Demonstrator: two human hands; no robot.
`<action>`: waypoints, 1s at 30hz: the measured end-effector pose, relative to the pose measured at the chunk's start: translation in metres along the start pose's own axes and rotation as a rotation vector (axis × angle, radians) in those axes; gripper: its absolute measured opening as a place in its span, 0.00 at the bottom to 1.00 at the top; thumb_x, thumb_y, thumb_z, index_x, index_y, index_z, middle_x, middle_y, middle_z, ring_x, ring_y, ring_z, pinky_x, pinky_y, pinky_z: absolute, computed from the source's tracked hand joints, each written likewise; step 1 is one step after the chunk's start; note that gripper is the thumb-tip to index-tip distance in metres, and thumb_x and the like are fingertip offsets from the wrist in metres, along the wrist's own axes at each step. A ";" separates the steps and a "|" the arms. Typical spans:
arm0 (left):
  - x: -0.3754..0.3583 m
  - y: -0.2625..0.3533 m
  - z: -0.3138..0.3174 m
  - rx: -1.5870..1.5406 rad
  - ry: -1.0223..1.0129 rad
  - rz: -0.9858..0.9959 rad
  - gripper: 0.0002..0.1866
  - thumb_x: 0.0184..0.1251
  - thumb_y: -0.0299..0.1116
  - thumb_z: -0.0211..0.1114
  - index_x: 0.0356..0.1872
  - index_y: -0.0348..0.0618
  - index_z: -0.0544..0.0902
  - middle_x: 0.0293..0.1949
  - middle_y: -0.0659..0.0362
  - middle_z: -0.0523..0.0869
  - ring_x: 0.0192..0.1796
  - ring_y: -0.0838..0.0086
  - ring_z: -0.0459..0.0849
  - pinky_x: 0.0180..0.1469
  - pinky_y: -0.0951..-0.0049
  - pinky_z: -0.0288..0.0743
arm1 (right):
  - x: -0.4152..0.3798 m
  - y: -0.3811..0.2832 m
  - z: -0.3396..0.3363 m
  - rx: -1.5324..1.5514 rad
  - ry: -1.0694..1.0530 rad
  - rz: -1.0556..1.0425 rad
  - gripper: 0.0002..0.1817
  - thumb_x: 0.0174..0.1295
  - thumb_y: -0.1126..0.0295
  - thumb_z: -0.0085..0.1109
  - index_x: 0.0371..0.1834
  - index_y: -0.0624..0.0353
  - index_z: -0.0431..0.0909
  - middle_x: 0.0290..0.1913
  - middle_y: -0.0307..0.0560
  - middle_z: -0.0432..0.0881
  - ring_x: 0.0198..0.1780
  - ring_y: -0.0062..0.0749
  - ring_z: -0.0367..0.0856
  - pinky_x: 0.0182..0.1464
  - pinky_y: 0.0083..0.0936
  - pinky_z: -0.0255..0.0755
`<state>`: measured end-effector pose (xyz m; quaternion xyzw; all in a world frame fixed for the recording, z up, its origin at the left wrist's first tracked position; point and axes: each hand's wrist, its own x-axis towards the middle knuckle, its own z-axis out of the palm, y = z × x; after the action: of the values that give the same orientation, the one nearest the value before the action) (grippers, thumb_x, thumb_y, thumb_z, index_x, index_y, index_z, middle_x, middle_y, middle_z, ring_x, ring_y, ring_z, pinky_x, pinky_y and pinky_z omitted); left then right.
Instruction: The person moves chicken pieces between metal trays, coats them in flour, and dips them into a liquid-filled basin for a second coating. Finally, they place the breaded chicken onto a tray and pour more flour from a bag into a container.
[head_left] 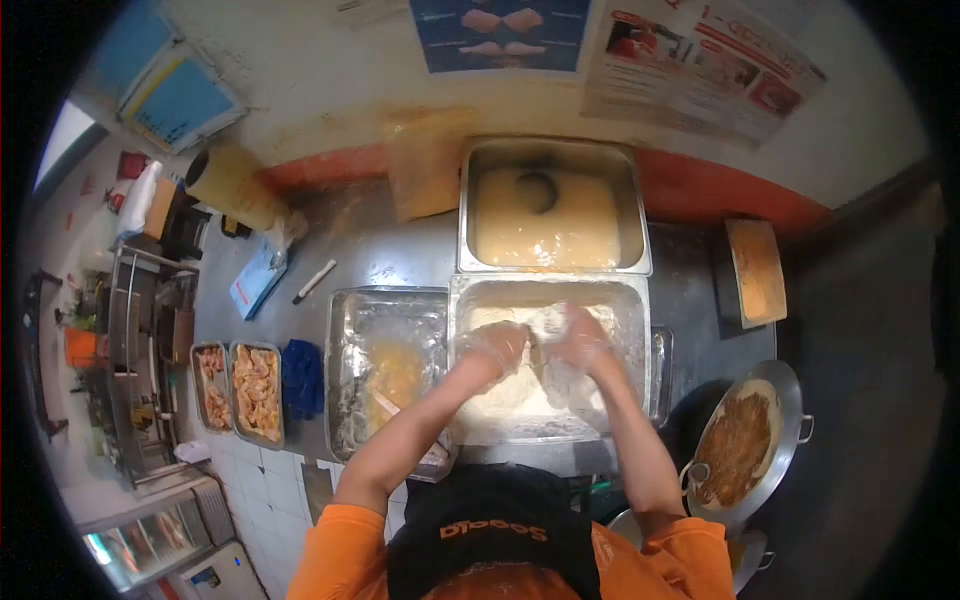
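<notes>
Both of my hands wear clear plastic gloves and are inside a metal tray of white flour (480, 415). My left hand (498, 345) is on the tray's left side, its fingers curled into the flour; what they hold, if anything, is hidden. Close beside it, my right hand (580, 342) is dusted with flour and smeared by motion, so its fingers cannot be made out. Directly behind stands a deep metal pan (640, 215) of pale yellow batter with a dark round shape in it. Left of the flour, a metal tray (345, 310) contains a yellowish wet patch.
Two containers of raw meat pieces (257, 390) sit at the left beside a blue cloth (301, 378). A marker (315, 281) and a blue packet (259, 280) lie behind them. At right are a wide pan of brown food (735, 445) and an upright rectangular container (757, 270).
</notes>
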<state>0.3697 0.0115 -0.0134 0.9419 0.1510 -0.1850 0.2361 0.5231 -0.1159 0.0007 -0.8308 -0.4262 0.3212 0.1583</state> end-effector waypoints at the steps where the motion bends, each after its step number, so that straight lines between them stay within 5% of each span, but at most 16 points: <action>1: 0.004 -0.001 -0.005 -0.034 -0.142 0.007 0.17 0.71 0.26 0.55 0.59 0.35 0.79 0.51 0.39 0.87 0.54 0.47 0.88 0.55 0.55 0.83 | 0.004 -0.004 0.015 -0.185 -0.001 -0.010 0.43 0.54 0.62 0.75 0.72 0.66 0.66 0.60 0.72 0.80 0.61 0.59 0.82 0.65 0.43 0.75; 4: 0.010 -0.011 0.002 0.069 -0.143 -0.084 0.14 0.70 0.25 0.56 0.51 0.36 0.85 0.49 0.38 0.88 0.53 0.49 0.88 0.55 0.55 0.83 | 0.015 -0.009 0.048 -0.242 -0.124 0.057 0.36 0.55 0.67 0.68 0.67 0.70 0.68 0.57 0.73 0.81 0.59 0.62 0.82 0.62 0.44 0.77; 7: 0.005 -0.021 0.017 -0.055 -0.017 -0.092 0.14 0.67 0.25 0.60 0.51 0.36 0.85 0.50 0.37 0.87 0.53 0.50 0.88 0.55 0.54 0.83 | 0.002 -0.035 0.012 -0.148 -0.202 0.118 0.34 0.54 0.66 0.70 0.62 0.70 0.69 0.55 0.69 0.84 0.57 0.60 0.83 0.60 0.44 0.78; 8: 0.004 -0.020 0.019 -0.093 -0.028 -0.093 0.15 0.66 0.26 0.62 0.52 0.35 0.85 0.50 0.37 0.87 0.53 0.50 0.89 0.55 0.53 0.83 | 0.003 -0.028 0.009 -0.159 -0.208 0.095 0.40 0.52 0.62 0.74 0.66 0.70 0.69 0.55 0.69 0.84 0.59 0.59 0.83 0.62 0.42 0.77; 11: 0.008 -0.008 0.028 -0.069 -0.115 -0.080 0.20 0.63 0.28 0.67 0.56 0.36 0.82 0.50 0.38 0.87 0.53 0.49 0.89 0.55 0.53 0.83 | -0.015 -0.013 -0.014 0.029 -0.113 0.075 0.38 0.50 0.55 0.76 0.62 0.61 0.75 0.59 0.64 0.83 0.62 0.59 0.81 0.64 0.43 0.75; 13: 0.013 -0.003 0.029 0.146 -0.237 -0.056 0.26 0.61 0.31 0.71 0.61 0.37 0.79 0.52 0.39 0.87 0.54 0.49 0.88 0.55 0.53 0.83 | -0.028 0.001 -0.018 0.152 -0.016 0.063 0.42 0.48 0.57 0.79 0.67 0.62 0.74 0.61 0.60 0.83 0.61 0.54 0.82 0.65 0.39 0.75; 16: -0.005 0.008 -0.022 -0.171 -0.337 -0.053 0.29 0.62 0.37 0.74 0.63 0.36 0.78 0.54 0.42 0.87 0.58 0.52 0.86 0.63 0.59 0.79 | -0.056 -0.002 -0.047 0.488 -0.021 0.181 0.45 0.50 0.65 0.78 0.73 0.63 0.68 0.61 0.55 0.84 0.60 0.42 0.83 0.64 0.33 0.76; 19: -0.036 0.000 -0.061 -0.680 -0.248 -0.037 0.32 0.66 0.37 0.73 0.70 0.41 0.73 0.61 0.46 0.84 0.64 0.56 0.82 0.68 0.61 0.76 | -0.064 0.026 -0.038 0.929 -0.069 0.164 0.42 0.54 0.70 0.75 0.74 0.64 0.67 0.60 0.54 0.84 0.59 0.40 0.84 0.62 0.33 0.79; 20: -0.044 0.004 -0.072 -0.758 -0.204 -0.008 0.33 0.68 0.37 0.72 0.72 0.42 0.71 0.64 0.47 0.83 0.66 0.58 0.80 0.69 0.61 0.75 | -0.066 0.037 -0.026 1.084 -0.036 0.102 0.41 0.56 0.76 0.73 0.75 0.62 0.66 0.58 0.53 0.84 0.55 0.37 0.85 0.54 0.30 0.82; 24: -0.047 0.009 -0.067 -0.769 -0.016 0.185 0.36 0.69 0.30 0.71 0.76 0.44 0.66 0.69 0.49 0.78 0.70 0.63 0.76 0.72 0.63 0.73 | -0.061 0.029 -0.001 1.662 -0.251 0.064 0.42 0.57 0.82 0.70 0.77 0.63 0.63 0.58 0.54 0.83 0.52 0.35 0.87 0.43 0.25 0.84; 27: -0.047 0.013 -0.060 -0.854 0.049 0.165 0.34 0.67 0.22 0.70 0.74 0.43 0.69 0.68 0.52 0.79 0.68 0.66 0.76 0.70 0.65 0.74 | -0.046 0.012 0.013 1.528 -0.208 0.075 0.39 0.60 0.82 0.67 0.76 0.63 0.63 0.59 0.53 0.83 0.51 0.38 0.88 0.46 0.28 0.86; 28: -0.044 0.011 -0.053 -0.828 0.099 0.170 0.33 0.67 0.22 0.69 0.73 0.42 0.70 0.67 0.53 0.80 0.68 0.66 0.77 0.69 0.65 0.75 | -0.053 -0.019 0.006 1.788 -0.058 -0.043 0.36 0.62 0.80 0.66 0.75 0.63 0.63 0.58 0.51 0.83 0.52 0.39 0.88 0.50 0.31 0.87; 30: -0.046 0.015 -0.057 -0.833 0.188 0.124 0.31 0.66 0.22 0.70 0.71 0.41 0.73 0.66 0.54 0.81 0.66 0.66 0.78 0.67 0.66 0.76 | -0.055 -0.024 -0.002 1.789 -0.143 0.076 0.36 0.62 0.80 0.65 0.74 0.63 0.63 0.58 0.51 0.83 0.54 0.40 0.87 0.54 0.33 0.86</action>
<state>0.3506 0.0187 0.0582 0.7861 0.1768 -0.0072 0.5922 0.4866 -0.1462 0.0371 -0.3886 0.0021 0.5890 0.7086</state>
